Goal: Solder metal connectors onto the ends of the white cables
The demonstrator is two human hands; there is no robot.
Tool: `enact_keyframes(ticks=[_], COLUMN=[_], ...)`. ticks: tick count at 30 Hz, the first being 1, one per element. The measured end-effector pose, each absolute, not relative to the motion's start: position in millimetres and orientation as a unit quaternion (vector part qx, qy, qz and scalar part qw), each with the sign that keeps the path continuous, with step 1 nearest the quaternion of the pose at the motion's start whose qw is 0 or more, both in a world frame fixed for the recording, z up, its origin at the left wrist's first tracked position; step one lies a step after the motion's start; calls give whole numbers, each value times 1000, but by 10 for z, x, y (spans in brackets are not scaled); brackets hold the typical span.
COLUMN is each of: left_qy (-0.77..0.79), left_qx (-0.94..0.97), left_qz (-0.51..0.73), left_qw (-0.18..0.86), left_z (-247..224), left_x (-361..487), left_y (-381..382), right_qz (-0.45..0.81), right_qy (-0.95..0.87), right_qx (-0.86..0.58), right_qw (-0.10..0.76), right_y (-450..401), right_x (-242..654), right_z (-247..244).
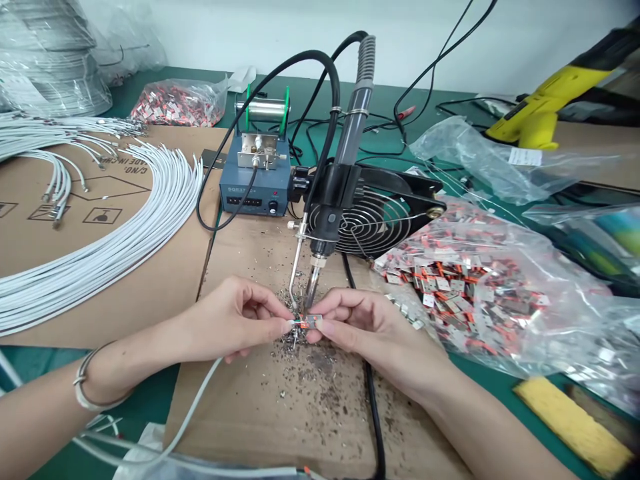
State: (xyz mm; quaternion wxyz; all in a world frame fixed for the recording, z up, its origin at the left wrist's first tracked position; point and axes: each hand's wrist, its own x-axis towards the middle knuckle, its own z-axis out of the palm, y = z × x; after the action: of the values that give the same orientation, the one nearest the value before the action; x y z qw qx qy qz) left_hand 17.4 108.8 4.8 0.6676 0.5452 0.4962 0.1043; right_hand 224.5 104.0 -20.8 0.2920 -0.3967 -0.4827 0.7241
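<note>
My left hand (250, 320) pinches the end of a white cable (200, 393), whose length trails down past my wrist. Between finger and thumb of my right hand (357, 323) is a small metal tab with orange parts (313, 321). Cable end and tab meet just below the tip of a soldering iron (326, 223), which is clamped upright in a stand. A thin metal solder feed tube (297, 260) comes down beside the iron's tip. Whether the tip touches the tab I cannot tell.
Behind stand a blue solder feeder (255, 183) with a solder wire spool (267, 109) and a black fan (375, 217). Bundled white cables (165, 220) lie left. At right are an open bag of metal tabs (460, 287), a yellow sponge (573, 427) and a yellow heat gun (550, 93).
</note>
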Motion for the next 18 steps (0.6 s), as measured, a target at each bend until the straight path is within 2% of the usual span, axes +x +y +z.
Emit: enact_keyframes(ticks=[11,18], left_qy=[496,529], left_qx=[536,524], left_qz=[109,81], left_qw=[675,662], left_z=[77,113], left_x=[186,222], left_y=[1079,1087], right_qz=[743,695], right_qy=[-462,-496], right_qx=[-383,-440], right_qw=[296,278], right_y=[1046,1048], right_x=[2229,2186], right_z=[-190,-126])
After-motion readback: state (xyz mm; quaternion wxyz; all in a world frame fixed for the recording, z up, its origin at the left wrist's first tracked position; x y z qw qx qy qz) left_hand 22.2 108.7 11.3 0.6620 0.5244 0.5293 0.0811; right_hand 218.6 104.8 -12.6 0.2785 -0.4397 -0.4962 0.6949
